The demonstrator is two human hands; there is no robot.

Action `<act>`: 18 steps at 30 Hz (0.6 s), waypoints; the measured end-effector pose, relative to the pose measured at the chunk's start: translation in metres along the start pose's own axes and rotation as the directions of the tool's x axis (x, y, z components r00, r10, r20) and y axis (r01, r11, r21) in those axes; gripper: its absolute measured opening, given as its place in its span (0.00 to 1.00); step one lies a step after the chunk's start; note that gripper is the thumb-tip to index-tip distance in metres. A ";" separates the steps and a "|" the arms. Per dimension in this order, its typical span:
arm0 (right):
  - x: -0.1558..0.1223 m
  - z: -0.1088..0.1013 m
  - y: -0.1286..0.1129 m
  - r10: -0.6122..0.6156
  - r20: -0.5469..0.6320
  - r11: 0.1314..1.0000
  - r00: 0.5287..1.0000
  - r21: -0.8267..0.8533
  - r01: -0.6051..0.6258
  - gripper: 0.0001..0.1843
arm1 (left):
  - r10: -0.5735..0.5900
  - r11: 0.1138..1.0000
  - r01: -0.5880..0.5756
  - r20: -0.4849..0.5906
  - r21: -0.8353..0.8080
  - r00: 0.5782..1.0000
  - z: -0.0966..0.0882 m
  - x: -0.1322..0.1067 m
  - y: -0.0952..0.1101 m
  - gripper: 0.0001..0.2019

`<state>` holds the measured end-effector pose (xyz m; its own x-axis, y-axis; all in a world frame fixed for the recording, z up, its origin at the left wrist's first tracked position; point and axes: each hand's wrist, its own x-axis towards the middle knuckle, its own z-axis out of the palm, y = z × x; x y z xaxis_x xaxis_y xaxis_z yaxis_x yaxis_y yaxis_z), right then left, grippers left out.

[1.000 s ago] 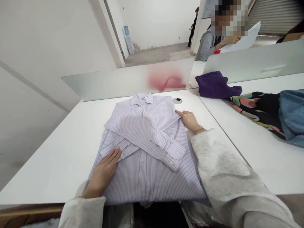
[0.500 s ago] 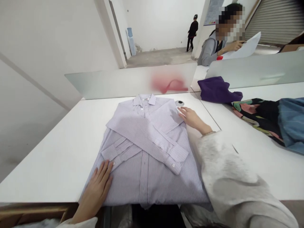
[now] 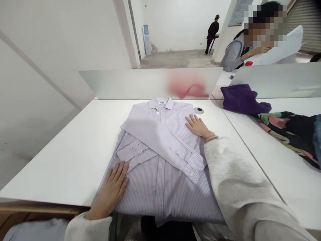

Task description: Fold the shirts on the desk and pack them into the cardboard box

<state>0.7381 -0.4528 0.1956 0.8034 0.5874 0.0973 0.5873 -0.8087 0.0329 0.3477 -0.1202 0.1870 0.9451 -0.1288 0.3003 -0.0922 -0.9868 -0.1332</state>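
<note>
Striped shirt (image 3: 140, 197): lay front-up on white table (image 3: 75, 150), sleeves (image 3: 152, 134) crossed. Left hand (image 3: 114, 187): rested on near portion, fingers slightly apart, gripping nothing. Right hand (image 3: 197, 127): lay flattened, fingers spread. Light, even pressure probably suited; dragging risked creases.

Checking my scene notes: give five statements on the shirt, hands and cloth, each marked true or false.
The striped shirt has its sleeves crossed in front. True.
The left hand is a clenched fist. False: its fingers are extended on the shirt.
The collar lies at the shirt's end nearest the frosted divider. True.
The right hand touches the shirt's upper part. True.
The purple cloth lies on the shirt. False: it lies apart, to the right.
</note>
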 end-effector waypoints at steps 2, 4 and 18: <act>0.005 0.000 0.003 0.003 0.007 1.000 1.000 0.024 -0.004 0.33 | -0.006 1.000 0.006 0.003 0.009 1.000 0.002 0.007 -0.001 0.28; 0.008 0.000 0.005 -0.003 0.004 0.999 1.000 0.052 0.002 0.33 | -0.026 1.000 0.026 0.024 0.003 0.999 0.003 0.013 -0.001 0.27; -0.098 -0.052 0.044 0.170 -0.024 0.817 0.985 0.562 -0.128 0.29 | -0.183 0.977 0.176 -0.043 -0.123 0.982 -0.034 -0.064 0.025 0.24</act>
<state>0.6806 -0.5477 0.2394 0.8891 0.4402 0.1253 0.4326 -0.7187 -0.5444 0.2746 -0.1405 0.1969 0.9316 0.0494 0.3601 0.0380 -0.9985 0.0387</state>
